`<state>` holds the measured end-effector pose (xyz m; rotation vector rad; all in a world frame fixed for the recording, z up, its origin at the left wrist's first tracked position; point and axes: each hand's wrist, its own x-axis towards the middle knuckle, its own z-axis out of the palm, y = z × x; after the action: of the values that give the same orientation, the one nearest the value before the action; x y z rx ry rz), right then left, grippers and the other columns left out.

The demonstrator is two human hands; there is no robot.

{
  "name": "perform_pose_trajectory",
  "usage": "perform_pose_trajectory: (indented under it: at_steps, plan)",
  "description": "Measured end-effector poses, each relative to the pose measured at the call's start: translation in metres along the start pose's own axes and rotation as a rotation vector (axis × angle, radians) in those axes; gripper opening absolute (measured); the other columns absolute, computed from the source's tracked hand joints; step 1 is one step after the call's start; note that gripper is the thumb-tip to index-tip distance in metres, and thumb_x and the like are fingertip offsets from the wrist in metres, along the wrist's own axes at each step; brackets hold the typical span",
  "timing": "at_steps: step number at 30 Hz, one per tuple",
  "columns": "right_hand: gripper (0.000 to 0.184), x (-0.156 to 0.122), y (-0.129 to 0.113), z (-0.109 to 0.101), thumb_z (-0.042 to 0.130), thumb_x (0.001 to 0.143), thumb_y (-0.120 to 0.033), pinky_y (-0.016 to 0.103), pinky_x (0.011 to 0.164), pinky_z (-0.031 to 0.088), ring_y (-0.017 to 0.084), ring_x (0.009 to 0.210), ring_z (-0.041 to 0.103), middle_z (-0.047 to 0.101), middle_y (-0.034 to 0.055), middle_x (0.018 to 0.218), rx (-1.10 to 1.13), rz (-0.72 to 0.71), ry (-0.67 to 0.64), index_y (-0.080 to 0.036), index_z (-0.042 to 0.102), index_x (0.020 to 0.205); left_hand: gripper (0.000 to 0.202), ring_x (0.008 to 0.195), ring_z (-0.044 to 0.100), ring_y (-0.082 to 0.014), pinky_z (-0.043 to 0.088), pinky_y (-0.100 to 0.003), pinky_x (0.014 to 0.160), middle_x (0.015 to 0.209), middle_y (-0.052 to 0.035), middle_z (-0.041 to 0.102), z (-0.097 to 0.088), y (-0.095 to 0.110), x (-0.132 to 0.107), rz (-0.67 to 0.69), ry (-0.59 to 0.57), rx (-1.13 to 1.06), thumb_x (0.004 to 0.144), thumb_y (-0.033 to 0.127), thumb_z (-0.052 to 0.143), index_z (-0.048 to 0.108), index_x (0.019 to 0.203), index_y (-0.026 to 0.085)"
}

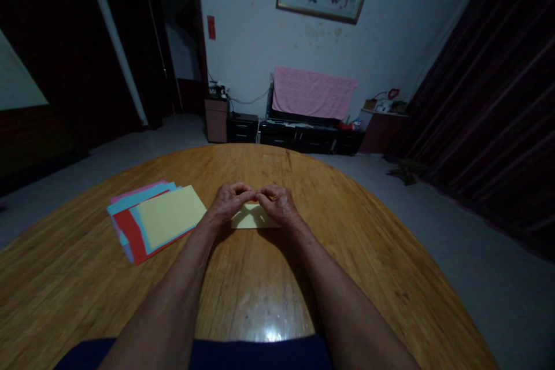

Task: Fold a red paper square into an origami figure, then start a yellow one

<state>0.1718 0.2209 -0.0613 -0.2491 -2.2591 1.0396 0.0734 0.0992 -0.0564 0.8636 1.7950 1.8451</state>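
Observation:
A pale yellow sheet of paper [254,218] lies on the wooden table in front of me, its near edge straight and its far part covered by my hands. My left hand [229,200] is closed at the far left of the sheet, fingers curled and pinching at its far edge. Meeting it at the middle, my right hand [277,202] is closed the same way, its thumb and fingertips almost touching the left ones. The fingertips partly hide what they pinch. Both hands cast shadows on the paper.
To the left lies a fanned stack of coloured paper [169,217], yellow on top, with red, blue and pink sheets beneath. The round wooden table [255,283] has a curved far edge. Beyond it stand a low black cabinet [299,136] and a screen under a pink towel [314,92].

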Motion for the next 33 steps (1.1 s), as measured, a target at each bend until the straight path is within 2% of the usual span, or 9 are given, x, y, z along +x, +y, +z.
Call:
perform_pose_trajectory:
  at_steps: [7,13,17,21,24,26,29,31,33]
  plan:
    - [0.014,0.003,-0.001,0.000,0.059,0.081,-0.027,0.028,0.071,0.046,0.017,0.075,0.062,0.070,0.0014,0.079,0.092,0.078,-0.028,-0.023,0.073,0.078,0.013,0.061,0.056,-0.0139,0.041,-0.024,0.055,0.068,-0.0027,0.066,0.000,-0.001,0.003,0.035,0.030,0.036,0.064,0.029,0.074,0.069,0.066,0.018]
    - [0.011,0.000,0.003,-0.008,0.064,0.075,-0.028,0.025,0.060,0.045,0.018,0.076,0.063,0.067,0.0013,0.075,0.283,0.222,-0.024,-0.023,0.073,0.079,0.012,0.059,0.055,-0.0129,0.039,-0.024,0.053,0.068,-0.0027,0.066,-0.002,0.002,0.001,0.016,0.021,0.002,0.065,0.029,0.073,0.069,0.069,0.018]
    - [0.012,-0.002,0.001,-0.010,0.064,0.076,-0.028,0.024,0.057,0.044,0.018,0.072,0.062,0.067,0.0021,0.075,0.279,0.228,-0.046,-0.022,0.073,0.077,0.015,0.060,0.057,-0.0131,0.040,-0.024,0.055,0.072,-0.0038,0.068,0.000,0.000,-0.003,0.016,-0.028,-0.031,0.066,0.029,0.073,0.071,0.074,0.017]
    - [0.013,-0.004,0.002,-0.008,0.064,0.076,-0.030,0.024,0.056,0.044,0.017,0.070,0.062,0.067,0.0026,0.073,0.278,0.241,-0.073,-0.021,0.073,0.075,0.013,0.054,0.054,-0.0126,0.037,-0.024,0.051,0.063,-0.0021,0.065,0.000,0.000,-0.005,-0.031,-0.055,-0.016,0.067,0.029,0.071,0.071,0.072,0.017]
    - [0.012,-0.001,0.007,-0.004,0.065,0.076,-0.030,0.025,0.060,0.046,0.018,0.075,0.063,0.067,0.0028,0.076,0.269,0.209,-0.061,-0.021,0.072,0.073,0.010,0.057,0.055,-0.0132,0.039,-0.025,0.054,0.064,-0.0021,0.065,-0.002,0.001,-0.003,0.051,-0.023,0.058,0.067,0.027,0.070,0.071,0.068,0.018]
    - [0.010,0.003,0.011,0.000,0.067,0.075,-0.030,0.026,0.065,0.048,0.018,0.081,0.063,0.068,0.0032,0.084,0.338,0.197,-0.007,-0.022,0.071,0.079,0.008,0.066,0.058,-0.0151,0.042,-0.025,0.061,0.069,-0.0035,0.067,-0.003,0.001,0.001,0.155,0.014,0.136,0.066,0.027,0.072,0.073,0.066,0.018]
    - [0.031,0.007,0.013,0.001,0.071,0.071,-0.030,0.029,0.070,0.052,0.017,0.085,0.063,0.066,0.0049,0.098,0.557,0.283,0.090,-0.023,0.065,0.100,0.010,0.076,0.061,-0.0169,0.043,-0.026,0.069,0.075,-0.0047,0.070,-0.003,0.000,0.006,0.230,0.105,0.128,0.067,0.029,0.072,0.075,0.071,0.019]
    - [0.041,0.007,0.010,-0.001,0.073,0.069,-0.031,0.031,0.071,0.053,0.016,0.086,0.063,0.064,0.0055,0.104,0.692,0.333,0.091,-0.023,0.062,0.107,0.014,0.073,0.059,-0.0153,0.043,-0.025,0.067,0.075,-0.0041,0.069,-0.002,-0.001,0.007,0.176,0.151,0.020,0.068,0.031,0.072,0.075,0.075,0.019]
    - [0.039,0.005,0.004,-0.004,0.074,0.068,-0.031,0.030,0.073,0.052,0.016,0.090,0.063,0.064,0.0047,0.107,0.764,0.325,0.031,-0.023,0.062,0.105,0.019,0.064,0.055,-0.0124,0.041,-0.024,0.061,0.069,-0.0027,0.067,0.001,-0.001,0.007,0.073,0.146,-0.126,0.066,0.032,0.074,0.074,0.077,0.017]
